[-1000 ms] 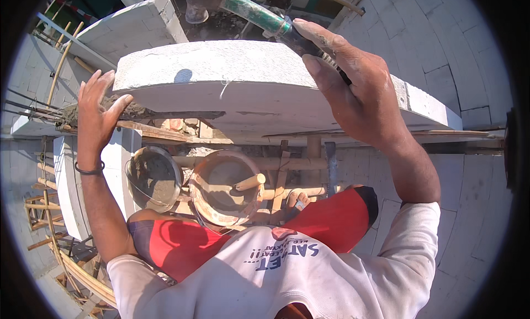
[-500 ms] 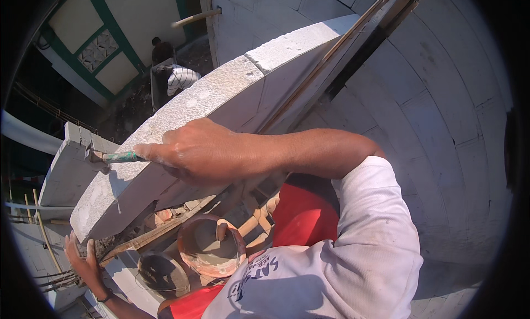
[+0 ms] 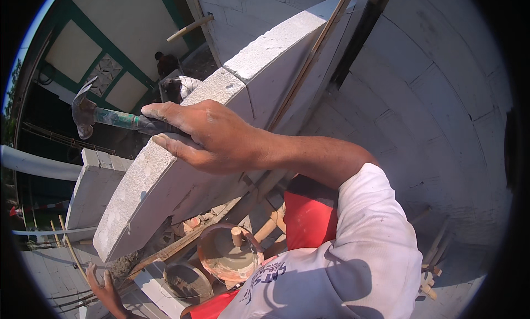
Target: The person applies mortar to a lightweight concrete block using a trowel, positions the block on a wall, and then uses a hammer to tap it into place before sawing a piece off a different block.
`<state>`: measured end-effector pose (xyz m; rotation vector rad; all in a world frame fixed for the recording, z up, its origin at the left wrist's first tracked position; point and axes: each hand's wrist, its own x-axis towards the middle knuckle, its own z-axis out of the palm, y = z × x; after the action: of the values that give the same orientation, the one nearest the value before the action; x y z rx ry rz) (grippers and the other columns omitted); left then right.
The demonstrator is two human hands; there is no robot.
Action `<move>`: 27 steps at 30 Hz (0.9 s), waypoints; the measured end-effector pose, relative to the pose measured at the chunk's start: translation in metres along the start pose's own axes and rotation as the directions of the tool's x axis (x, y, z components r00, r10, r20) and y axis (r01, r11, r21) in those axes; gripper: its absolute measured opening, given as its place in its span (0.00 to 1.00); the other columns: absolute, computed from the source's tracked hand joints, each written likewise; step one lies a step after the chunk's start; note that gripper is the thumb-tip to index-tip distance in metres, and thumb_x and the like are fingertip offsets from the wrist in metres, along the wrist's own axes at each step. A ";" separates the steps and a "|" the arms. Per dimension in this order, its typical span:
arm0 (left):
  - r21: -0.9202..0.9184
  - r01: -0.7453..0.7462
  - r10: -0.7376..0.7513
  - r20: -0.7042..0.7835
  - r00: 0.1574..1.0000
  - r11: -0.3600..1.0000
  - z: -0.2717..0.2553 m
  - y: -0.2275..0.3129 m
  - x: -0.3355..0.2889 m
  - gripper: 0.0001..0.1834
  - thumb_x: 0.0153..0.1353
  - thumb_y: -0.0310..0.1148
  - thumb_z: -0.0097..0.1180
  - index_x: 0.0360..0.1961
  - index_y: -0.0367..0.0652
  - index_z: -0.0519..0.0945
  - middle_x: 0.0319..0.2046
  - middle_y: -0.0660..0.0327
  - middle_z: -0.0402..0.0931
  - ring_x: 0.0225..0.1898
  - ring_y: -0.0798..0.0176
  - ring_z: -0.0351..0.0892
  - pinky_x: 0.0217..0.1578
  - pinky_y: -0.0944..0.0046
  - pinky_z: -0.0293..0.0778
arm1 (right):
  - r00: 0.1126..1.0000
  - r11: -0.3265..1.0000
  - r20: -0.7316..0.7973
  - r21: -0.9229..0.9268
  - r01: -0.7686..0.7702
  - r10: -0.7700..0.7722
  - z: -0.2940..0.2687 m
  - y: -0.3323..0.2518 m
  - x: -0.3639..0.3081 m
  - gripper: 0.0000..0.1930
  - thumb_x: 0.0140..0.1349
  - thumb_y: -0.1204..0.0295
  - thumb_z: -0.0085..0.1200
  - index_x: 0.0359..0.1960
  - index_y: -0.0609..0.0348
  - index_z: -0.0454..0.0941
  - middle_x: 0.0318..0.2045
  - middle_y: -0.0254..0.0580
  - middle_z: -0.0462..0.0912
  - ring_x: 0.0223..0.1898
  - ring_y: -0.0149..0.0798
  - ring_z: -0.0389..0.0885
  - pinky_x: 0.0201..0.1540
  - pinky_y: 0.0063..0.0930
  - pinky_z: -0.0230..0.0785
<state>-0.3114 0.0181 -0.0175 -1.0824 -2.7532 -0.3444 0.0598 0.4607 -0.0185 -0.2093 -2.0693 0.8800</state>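
While the right hand [image 3: 212, 137] is wrapped round the black grip of a steel-headed claw hammer with a green-and-black handle [image 3: 117, 119], the tool sticks out to that hand's left, head clear of its fingers. Below the hand: long, white, rough-topped rectangular block [image 3: 138, 181]; a second pale rectangular block [image 3: 276, 46] butts it, up and right of the hand. Left hand [image 3: 104, 288] grasps nothing, fingers spread near the long block's lower end, beside grey wet mortar [image 3: 126, 264]; contact, cannot tell. Right of the left hand: round orange-rimmed bucket [image 3: 202, 251], short wooden handle [image 3: 237, 236] upright inside.
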 end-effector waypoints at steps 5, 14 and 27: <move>-0.082 -0.131 0.133 0.026 0.991 0.988 0.014 0.038 0.014 0.30 0.55 0.23 0.61 0.62 0.34 0.71 0.57 0.47 0.72 0.62 0.47 0.68 0.66 0.54 0.58 | 0.996 0.998 -0.055 -0.006 -0.066 0.066 -0.028 0.003 -0.010 0.22 0.68 0.65 0.54 0.57 0.69 0.69 0.27 0.54 0.83 0.29 0.50 0.85 0.34 0.38 0.74; -0.072 -0.141 0.143 0.024 0.989 0.987 0.026 0.060 0.026 0.27 0.50 0.16 0.59 0.55 0.31 0.70 0.36 0.57 0.68 0.42 0.55 0.68 0.54 0.61 0.63 | 0.983 0.987 -0.093 0.050 -0.151 0.156 -0.039 0.020 -0.026 0.22 0.69 0.63 0.54 0.55 0.69 0.72 0.28 0.53 0.83 0.29 0.48 0.85 0.34 0.37 0.74; 0.075 -0.259 0.261 -0.010 0.965 0.963 0.022 0.066 0.018 0.32 0.54 0.13 0.56 0.63 0.35 0.69 0.45 0.55 0.71 0.45 0.60 0.70 0.54 0.60 0.68 | 0.971 0.962 -0.016 0.139 -0.233 0.237 -0.031 0.024 -0.023 0.22 0.68 0.63 0.55 0.56 0.68 0.73 0.30 0.49 0.83 0.30 0.40 0.83 0.35 0.33 0.73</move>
<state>-0.2810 0.0827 -0.0242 -1.3913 -2.5409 -0.2145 0.0936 0.4841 -0.0376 -0.3988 -1.9714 1.1506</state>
